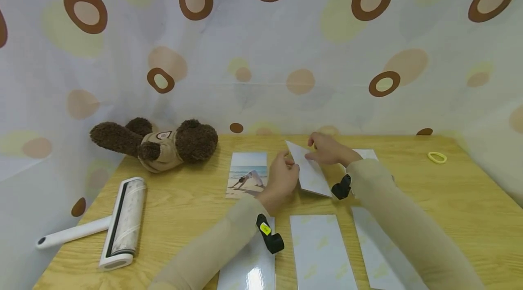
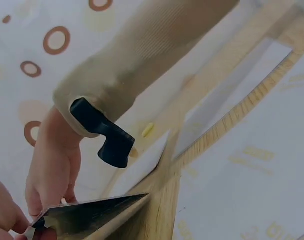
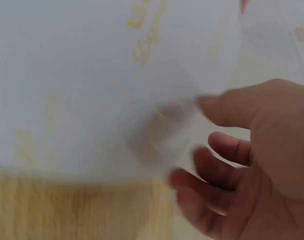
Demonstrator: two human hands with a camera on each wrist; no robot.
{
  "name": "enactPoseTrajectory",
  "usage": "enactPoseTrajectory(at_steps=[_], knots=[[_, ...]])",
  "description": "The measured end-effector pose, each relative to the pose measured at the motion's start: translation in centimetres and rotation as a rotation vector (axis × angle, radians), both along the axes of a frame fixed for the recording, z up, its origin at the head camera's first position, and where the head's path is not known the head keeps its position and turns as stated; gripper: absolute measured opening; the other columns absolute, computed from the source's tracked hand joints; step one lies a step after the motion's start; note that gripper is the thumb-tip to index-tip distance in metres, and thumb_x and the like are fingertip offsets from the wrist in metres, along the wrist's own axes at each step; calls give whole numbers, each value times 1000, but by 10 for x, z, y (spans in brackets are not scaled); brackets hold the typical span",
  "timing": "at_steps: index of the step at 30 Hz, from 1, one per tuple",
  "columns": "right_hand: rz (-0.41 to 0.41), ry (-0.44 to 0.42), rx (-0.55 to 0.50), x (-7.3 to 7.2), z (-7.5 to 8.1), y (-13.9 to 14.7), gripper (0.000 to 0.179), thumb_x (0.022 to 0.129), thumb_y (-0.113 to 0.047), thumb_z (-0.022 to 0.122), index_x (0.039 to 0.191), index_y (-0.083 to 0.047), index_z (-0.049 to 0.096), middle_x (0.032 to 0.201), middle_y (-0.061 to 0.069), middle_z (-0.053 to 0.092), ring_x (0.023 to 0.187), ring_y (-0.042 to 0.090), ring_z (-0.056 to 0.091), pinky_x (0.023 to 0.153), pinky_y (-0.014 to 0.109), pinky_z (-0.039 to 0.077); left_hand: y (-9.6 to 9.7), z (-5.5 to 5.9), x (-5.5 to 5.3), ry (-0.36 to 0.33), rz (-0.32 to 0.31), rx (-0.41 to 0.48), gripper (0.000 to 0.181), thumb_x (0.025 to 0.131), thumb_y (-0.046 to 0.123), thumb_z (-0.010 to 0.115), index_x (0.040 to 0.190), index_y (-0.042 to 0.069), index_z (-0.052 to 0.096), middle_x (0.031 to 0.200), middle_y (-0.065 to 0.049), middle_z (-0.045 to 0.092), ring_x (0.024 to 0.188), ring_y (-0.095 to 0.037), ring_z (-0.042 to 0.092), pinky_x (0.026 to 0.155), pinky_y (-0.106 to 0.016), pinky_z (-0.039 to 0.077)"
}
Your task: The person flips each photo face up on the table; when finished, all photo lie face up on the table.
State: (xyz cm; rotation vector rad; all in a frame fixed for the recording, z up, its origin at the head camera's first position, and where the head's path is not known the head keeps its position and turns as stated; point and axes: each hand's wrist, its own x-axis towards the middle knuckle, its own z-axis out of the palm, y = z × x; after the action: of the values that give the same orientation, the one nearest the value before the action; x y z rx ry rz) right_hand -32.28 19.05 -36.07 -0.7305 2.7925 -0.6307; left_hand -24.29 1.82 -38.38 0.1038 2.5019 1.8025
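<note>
My left hand (image 1: pixel 283 175) pinches the left edge of a photo print (image 1: pixel 309 173) and holds it tilted up off the table, its white back with faint yellow marks towards me. In the left wrist view, the print's dark picture side (image 2: pixel 87 216) shows. Near the print's right side is my right hand (image 1: pixel 330 148); in the right wrist view its thumb (image 3: pixel 227 107) is at the white back, and the loosely bent fingers show nothing between them. Left of my left hand, a photo of a person on a beach (image 1: pixel 247 174) lies picture up.
Face-down prints (image 1: pixel 320 251) lie in a row in front, partly under my sleeves. Another print (image 1: pixel 366 154) sits behind my right wrist. At left are a brown plush toy (image 1: pixel 163 147) and a lint roller (image 1: pixel 127 217). A yellow ring (image 1: pixel 437 158) lies far right.
</note>
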Motion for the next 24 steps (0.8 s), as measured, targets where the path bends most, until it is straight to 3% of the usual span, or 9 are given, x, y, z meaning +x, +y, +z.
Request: enactPoseTrajectory(at_steps=[2,4,10,12,15,18,21,24], knots=[[-34,-96,-49,4,0,-1,24,101,-20,48,103,4,46,92,19,57,78,27,56,68,37,47,2,4,1,31,16,14,55,95,9,52,146,-1,33,114,-10,60,102,-23,61,74,-26,53],[-58,-187,-90,7,1,-3,29,105,-26,36,99,2,43,84,17,59,69,26,59,63,35,49,4,7,1,77,13,32,55,96,9,53,146,-1,32,113,-11,60,100,-23,62,73,-27,54],[-127,-346,-165,12,8,-8,69,100,-59,15,119,3,39,87,18,64,72,27,66,65,37,54,6,6,2,212,-55,114,51,97,17,54,142,-1,38,124,-15,58,104,-25,62,81,-28,56],[-137,-385,-205,11,11,-8,78,98,-64,10,127,2,40,92,21,63,77,33,65,68,40,55,6,7,1,236,-86,157,45,98,21,55,138,3,46,127,-13,58,108,-24,61,85,-29,55],[-140,-428,-264,11,14,-4,82,98,-62,6,137,2,39,119,29,55,108,43,58,80,47,53,6,7,-1,250,-142,172,35,99,24,55,130,7,56,127,-10,60,113,-24,60,92,-30,52],[-148,-412,-314,13,14,2,64,104,-47,13,133,4,41,116,24,49,95,37,54,75,42,48,6,2,-1,228,-217,93,30,98,21,57,124,7,62,129,-8,60,117,-22,58,94,-30,51],[-159,-322,-280,15,11,9,42,106,-28,24,118,5,47,83,10,48,63,19,42,60,33,41,4,-5,0,241,-302,-93,29,96,19,60,122,7,63,134,-8,57,124,-22,54,98,-31,48],[-146,-251,-237,16,7,13,28,103,-16,33,112,6,48,69,2,42,54,13,37,54,32,42,2,-7,1,281,-367,-280,32,94,17,61,124,6,62,136,-9,56,129,-22,50,104,-33,43]])
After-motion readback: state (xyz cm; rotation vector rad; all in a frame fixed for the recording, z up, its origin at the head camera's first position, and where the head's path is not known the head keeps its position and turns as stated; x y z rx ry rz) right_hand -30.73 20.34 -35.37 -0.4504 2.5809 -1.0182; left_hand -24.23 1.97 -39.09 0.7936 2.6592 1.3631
